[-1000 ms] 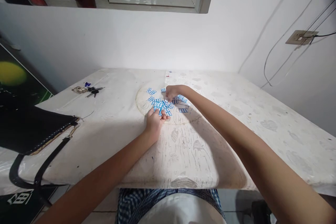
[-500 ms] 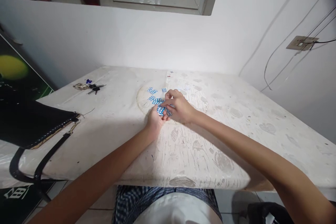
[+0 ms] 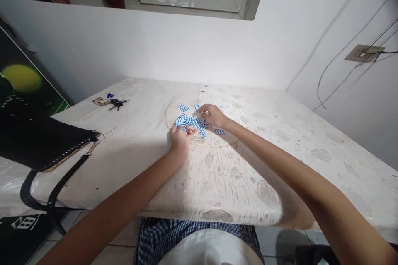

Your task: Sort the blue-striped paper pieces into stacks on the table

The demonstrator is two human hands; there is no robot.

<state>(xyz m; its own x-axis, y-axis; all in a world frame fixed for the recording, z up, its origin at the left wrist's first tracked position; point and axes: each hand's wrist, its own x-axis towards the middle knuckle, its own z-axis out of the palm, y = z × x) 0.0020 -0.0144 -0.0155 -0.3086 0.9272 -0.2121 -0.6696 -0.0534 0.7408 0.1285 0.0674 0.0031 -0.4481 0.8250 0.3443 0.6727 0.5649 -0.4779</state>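
Several small white pieces with blue outlines (image 3: 190, 120), like little paper labels, lie in an overlapping heap on the table. My left hand (image 3: 180, 136) is at the near left side of the heap, its thumb pressed on a few of the pieces and its fingers curled beneath. My right hand (image 3: 214, 116) hovers over the heap's far right side with fingers bent and apart; nothing shows between them. Close to its fingertips lies a single piece (image 3: 197, 107). Two more pieces (image 3: 183, 107) lie farther back, and another (image 3: 220, 131) rests under my right wrist.
The table (image 3: 248, 165) has a pale patterned plastic cover. At the left are a bunch of keys (image 3: 116, 103) and a black bag (image 3: 46, 140) with a strap. A white wall (image 3: 199, 49) rises behind, with a socket (image 3: 363, 53) and cables at right.
My hands have come apart: the left moved slightly left with its pieces, and the right lifted off them toward the back. More of the heap now shows between them. The view shifted slightly.
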